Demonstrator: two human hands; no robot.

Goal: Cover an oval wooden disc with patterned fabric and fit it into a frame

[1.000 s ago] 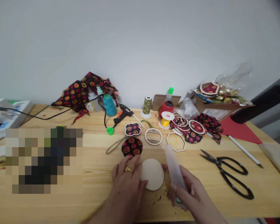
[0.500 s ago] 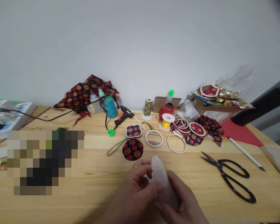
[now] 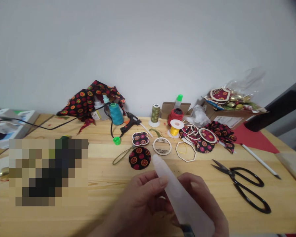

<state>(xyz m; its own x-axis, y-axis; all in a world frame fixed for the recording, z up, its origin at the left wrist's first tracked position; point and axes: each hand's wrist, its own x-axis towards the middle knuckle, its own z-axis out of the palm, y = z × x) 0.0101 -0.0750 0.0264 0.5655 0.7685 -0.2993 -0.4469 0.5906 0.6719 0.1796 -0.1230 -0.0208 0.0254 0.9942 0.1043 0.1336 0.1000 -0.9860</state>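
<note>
A translucent white squeeze bottle [image 3: 177,194] is raised over the near edge of the table, tip pointing up and left. My right hand [image 3: 207,204] is wrapped round its body. My left hand [image 3: 140,200] pinches the bottle near its upper part with thumb and fingers. Just beyond the tip lies a round patterned fabric disc [image 3: 139,158] on the wooden table [image 3: 101,184]. The pale round disc seen earlier is hidden behind my hands.
Black scissors [image 3: 244,184] lie at right. Behind the hands lie a wooden round frame [image 3: 162,146], a hexagon frame [image 3: 185,151], a flower-shaped piece [image 3: 140,138], thread spools [image 3: 155,113], a glue gun [image 3: 130,123], patterned cloth [image 3: 88,97], a cardboard box [image 3: 232,112] and a white pencil [image 3: 260,161].
The right hand brought the bottle from the right of the pale disc to the centre. The left hand left the disc and took hold of the bottle; the bottle then rose and tilted.
</note>
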